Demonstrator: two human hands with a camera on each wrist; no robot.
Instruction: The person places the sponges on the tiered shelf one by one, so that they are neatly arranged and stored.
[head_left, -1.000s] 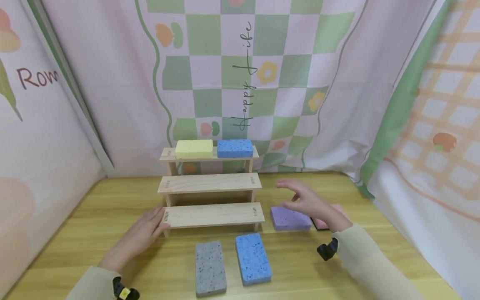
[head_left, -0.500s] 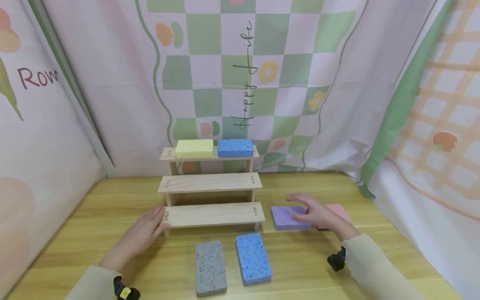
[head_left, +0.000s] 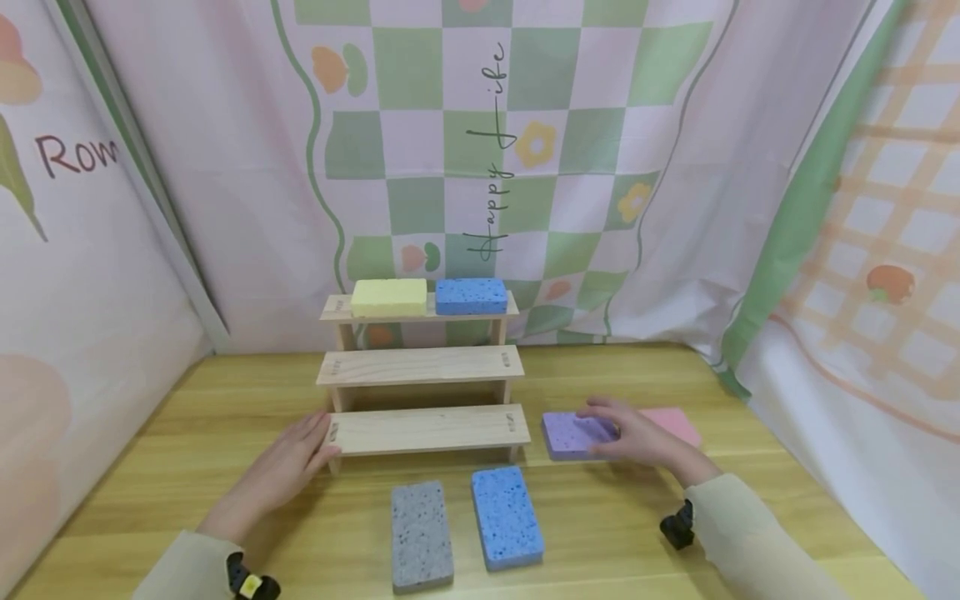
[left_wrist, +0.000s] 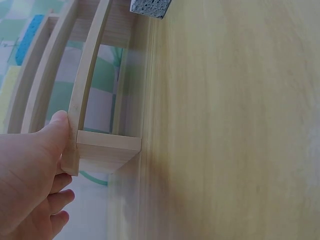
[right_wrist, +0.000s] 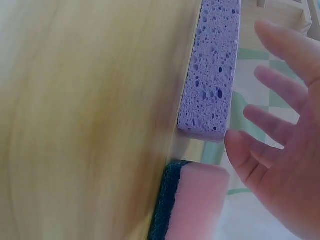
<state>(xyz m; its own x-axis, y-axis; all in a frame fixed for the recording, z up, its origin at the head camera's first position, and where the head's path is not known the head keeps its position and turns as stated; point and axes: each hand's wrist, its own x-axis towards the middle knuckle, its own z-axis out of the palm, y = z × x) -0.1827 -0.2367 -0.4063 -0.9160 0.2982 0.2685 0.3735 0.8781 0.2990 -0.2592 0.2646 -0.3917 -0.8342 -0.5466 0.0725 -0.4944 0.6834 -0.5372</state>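
At the left end of the lowest step of a three-tier wooden rack [head_left: 427, 430] is my left hand [head_left: 288, 458]. Its thumb [left_wrist: 57, 125] lies against the board's front edge while the other fingers bend round the end, holding it. My right hand [head_left: 633, 435] hovers over the right part of a purple sponge [head_left: 566, 435], fingers spread and slightly bent. In the right wrist view nothing is between them, and the purple sponge [right_wrist: 211, 75] lies flat on the table. A pink sponge [right_wrist: 200, 200] with a dark green scouring side sits beside it, partly behind the right hand in the head view.
A yellow sponge [head_left: 388, 297] and a blue sponge [head_left: 471, 297] rest on the rack's top tier. In front of the rack, a grey sponge [head_left: 422, 537] and another blue sponge [head_left: 507, 518] lie on the wooden table [head_left: 600, 533]. Patterned cloth [head_left: 420, 150] hangs behind.
My right hand has moved right and down from beside the rack to low over the purple sponge. The left hand has stayed at the rack's end.
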